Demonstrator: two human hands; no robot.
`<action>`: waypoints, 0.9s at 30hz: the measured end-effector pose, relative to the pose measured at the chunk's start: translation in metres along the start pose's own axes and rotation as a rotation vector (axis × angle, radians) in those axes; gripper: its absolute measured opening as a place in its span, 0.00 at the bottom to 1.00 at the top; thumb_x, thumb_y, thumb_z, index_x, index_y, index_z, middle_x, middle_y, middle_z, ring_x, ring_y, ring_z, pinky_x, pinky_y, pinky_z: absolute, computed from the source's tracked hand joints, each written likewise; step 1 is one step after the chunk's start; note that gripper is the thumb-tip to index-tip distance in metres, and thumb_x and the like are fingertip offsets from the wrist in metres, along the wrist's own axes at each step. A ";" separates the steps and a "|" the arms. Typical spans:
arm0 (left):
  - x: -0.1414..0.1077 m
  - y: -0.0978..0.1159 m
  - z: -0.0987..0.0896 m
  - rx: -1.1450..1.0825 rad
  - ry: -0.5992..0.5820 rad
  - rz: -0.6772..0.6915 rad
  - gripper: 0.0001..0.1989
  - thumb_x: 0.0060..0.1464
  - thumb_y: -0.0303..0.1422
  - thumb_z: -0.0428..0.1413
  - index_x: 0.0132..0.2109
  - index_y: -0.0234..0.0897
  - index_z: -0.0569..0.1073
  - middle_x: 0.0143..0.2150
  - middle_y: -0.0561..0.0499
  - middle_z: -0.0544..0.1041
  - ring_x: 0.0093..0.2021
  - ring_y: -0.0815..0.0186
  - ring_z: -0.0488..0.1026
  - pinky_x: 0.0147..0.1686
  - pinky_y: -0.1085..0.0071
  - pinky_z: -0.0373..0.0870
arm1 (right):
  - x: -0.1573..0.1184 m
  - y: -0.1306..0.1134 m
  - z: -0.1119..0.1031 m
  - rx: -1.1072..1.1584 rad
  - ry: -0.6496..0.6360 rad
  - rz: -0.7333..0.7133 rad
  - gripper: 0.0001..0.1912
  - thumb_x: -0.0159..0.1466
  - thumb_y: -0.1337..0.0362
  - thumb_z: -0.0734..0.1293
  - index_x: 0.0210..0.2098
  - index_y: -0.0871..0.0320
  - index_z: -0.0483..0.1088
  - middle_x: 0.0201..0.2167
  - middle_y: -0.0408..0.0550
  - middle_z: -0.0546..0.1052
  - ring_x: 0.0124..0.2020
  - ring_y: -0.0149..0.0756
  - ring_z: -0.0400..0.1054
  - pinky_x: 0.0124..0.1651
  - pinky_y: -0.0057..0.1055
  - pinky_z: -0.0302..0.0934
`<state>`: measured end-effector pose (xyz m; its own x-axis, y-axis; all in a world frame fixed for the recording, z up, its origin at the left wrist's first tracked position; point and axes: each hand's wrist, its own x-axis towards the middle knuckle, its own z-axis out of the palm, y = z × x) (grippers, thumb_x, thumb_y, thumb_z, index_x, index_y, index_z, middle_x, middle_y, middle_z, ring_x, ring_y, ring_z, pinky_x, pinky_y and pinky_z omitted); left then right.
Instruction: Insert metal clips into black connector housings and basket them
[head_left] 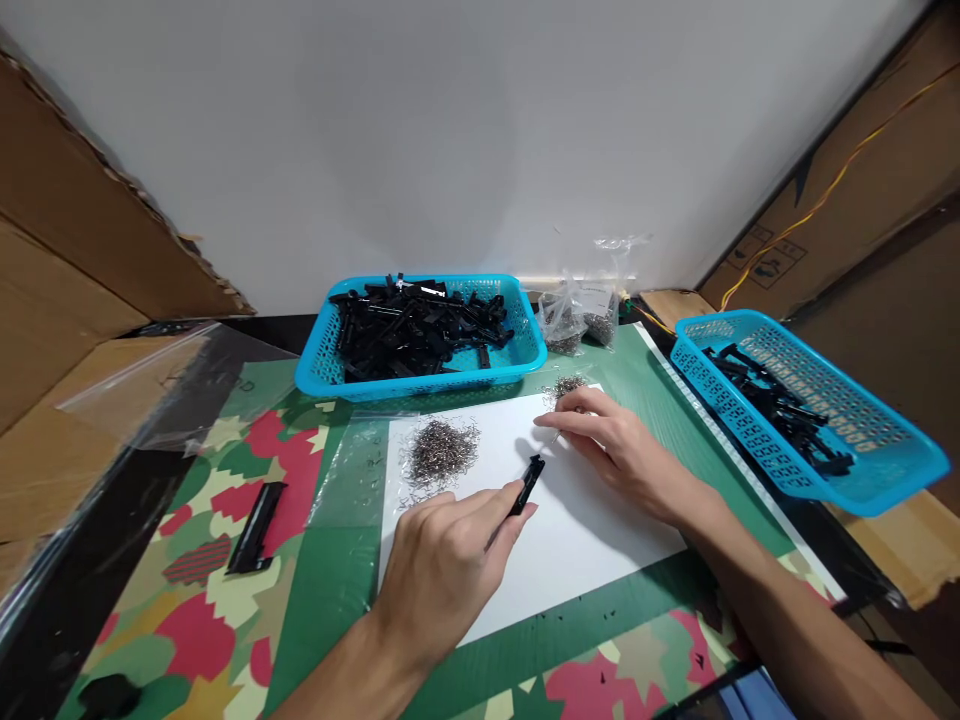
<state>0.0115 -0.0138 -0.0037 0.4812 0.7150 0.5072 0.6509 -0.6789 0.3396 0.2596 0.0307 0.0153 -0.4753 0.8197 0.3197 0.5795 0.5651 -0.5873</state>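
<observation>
Landmark: the white rectangular sheet of paper (555, 560); well left of it, a long black plastic piece (256, 528) lies on camouflage-patterned covering (199, 620); behind the sheet and to its left, a light-blue perforated plastic basket (420, 387), heaped with slim black parts; on the sheet's left part, a loose pile of tiny bent metal bits (442, 452).

Left hand (450, 550) reaches over the sheet's near left part, closed in a pinch, thumb below and forefinger above; it holds a short, slim black plastic part (529, 485) over the sheet's middle, far end sticking out past the fingers; the part looks light and stiff, likely slick on its smooth faces; best held by the long sides near the hand, ends left free; small edge features may be fragile, so a light, firm pinch should do.

Right hand (626, 450) is over the sheet's far right, fingers bent and drawn close; a thin pale sliver shows by the fingertips, but cannot tell what it is or whether it is gripped; a smaller pile of metal bits (568, 386) at the sheet's far edge; clear bags of metal bits (600, 315) behind; right of the sheet, a second light-blue basket (739, 430) with black parts.
</observation>
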 end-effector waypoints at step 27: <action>0.000 -0.001 0.000 0.001 -0.009 0.017 0.08 0.72 0.31 0.56 0.49 0.36 0.81 0.32 0.54 0.85 0.24 0.64 0.80 0.25 0.65 0.63 | 0.002 -0.013 0.041 0.437 0.320 0.324 0.09 0.71 0.62 0.70 0.34 0.58 0.79 0.30 0.46 0.83 0.29 0.35 0.76 0.36 0.31 0.70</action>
<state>0.0114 -0.0130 -0.0038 0.4974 0.7051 0.5054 0.6435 -0.6906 0.3302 0.2239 0.0212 -0.0063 -0.0602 0.9687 0.2410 0.3045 0.2477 -0.9198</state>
